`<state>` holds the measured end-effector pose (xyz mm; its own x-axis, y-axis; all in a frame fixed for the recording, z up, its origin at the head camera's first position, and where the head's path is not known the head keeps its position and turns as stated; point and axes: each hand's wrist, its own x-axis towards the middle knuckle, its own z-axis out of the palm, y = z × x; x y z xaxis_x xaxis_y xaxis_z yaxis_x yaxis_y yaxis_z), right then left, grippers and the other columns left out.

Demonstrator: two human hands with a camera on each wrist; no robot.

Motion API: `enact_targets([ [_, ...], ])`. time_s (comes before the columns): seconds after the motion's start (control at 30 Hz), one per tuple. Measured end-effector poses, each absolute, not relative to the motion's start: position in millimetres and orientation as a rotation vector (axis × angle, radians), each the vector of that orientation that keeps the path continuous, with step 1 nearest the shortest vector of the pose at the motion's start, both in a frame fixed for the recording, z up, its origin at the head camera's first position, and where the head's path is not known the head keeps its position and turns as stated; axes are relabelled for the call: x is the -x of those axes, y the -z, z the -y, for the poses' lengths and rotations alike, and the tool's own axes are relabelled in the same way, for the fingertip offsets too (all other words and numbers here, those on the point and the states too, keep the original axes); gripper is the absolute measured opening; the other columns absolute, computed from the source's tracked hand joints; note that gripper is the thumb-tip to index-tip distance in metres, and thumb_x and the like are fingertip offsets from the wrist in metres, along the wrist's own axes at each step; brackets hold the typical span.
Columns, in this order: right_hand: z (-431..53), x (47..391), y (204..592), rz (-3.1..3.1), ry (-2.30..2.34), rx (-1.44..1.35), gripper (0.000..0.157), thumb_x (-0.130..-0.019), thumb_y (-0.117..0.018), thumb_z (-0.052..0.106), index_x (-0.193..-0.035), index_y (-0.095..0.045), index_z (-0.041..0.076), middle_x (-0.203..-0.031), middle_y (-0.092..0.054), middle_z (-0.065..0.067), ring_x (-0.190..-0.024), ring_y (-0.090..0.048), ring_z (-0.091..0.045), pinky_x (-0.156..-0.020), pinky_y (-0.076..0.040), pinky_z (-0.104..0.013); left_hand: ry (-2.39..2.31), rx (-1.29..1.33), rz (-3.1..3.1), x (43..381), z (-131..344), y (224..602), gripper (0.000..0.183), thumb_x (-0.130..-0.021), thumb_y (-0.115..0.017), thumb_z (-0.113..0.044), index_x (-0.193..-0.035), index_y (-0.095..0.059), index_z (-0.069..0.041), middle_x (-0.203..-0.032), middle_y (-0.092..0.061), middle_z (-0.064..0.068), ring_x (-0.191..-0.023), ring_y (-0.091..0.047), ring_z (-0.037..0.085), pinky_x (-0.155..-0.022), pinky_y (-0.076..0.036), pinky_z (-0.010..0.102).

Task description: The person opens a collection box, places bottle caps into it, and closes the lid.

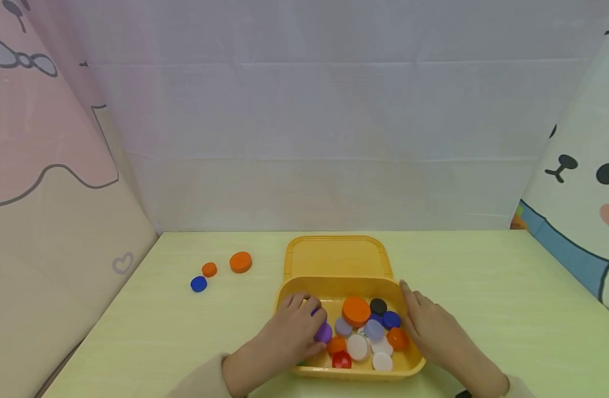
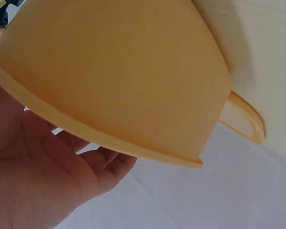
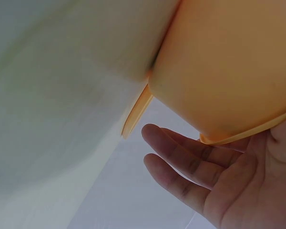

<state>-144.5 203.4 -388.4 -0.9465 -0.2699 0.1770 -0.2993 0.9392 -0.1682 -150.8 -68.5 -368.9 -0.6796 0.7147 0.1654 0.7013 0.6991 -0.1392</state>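
In the head view my left hand reaches over the left rim of a yellow plastic box, its fingers bent down among bottle caps. A purple cap shows between the index finger and thumb; I cannot tell whether they pinch it. Beside it are an orange cap, a red cap, a white cap and several more. My right hand rests along the right rim with its fingers extended. Both wrist views show the box's outer wall with a hand at the rim.
The yellow lid lies behind the box. At the left of the pale table sit a large orange cap, a small orange cap and a blue cap. A pale cloth hangs behind.
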Motion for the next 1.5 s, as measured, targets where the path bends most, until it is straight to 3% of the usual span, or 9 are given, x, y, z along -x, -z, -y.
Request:
enact_targets([
  [0.77,-203,147,387,2.958,-0.279,-0.427,0.055,-0.087,-0.053,0.016,-0.134,-0.036,-0.007,-0.102,-0.059,-0.016,-0.076,-0.057,-0.021,-0.073,-0.052,-0.041,-0.007,1.144,2.676,149,73,363,0.032,-0.079,-0.066,-0.042,-0.098,-0.062,-0.017,-0.105,-0.058,0.001,-0.103,-0.048,0.021,-0.09,-0.041,0.037],
  [1.1,-203,147,387,2.957,-0.28,-0.429,0.055,-0.087,-0.053,0.016,-0.133,-0.037,-0.008,-0.102,-0.059,-0.016,-0.076,-0.058,-0.021,-0.073,-0.052,-0.041,0.092,0.99,2.696,154,92,351,0.029,-0.082,-0.064,-0.04,-0.099,-0.06,-0.016,-0.106,-0.057,0.001,-0.107,-0.049,0.025,-0.092,-0.04,0.042],
  [1.5,-203,146,387,2.973,-0.29,-0.416,0.055,-0.088,-0.052,0.017,-0.134,-0.036,-0.007,-0.108,-0.059,-0.019,-0.083,-0.061,-0.027,-0.077,-0.051,-0.044,0.17,0.696,2.625,180,133,356,0.027,-0.079,-0.069,-0.029,-0.097,-0.061,-0.011,-0.1,-0.06,0.006,-0.099,-0.052,0.029,-0.087,-0.041,0.045],
])
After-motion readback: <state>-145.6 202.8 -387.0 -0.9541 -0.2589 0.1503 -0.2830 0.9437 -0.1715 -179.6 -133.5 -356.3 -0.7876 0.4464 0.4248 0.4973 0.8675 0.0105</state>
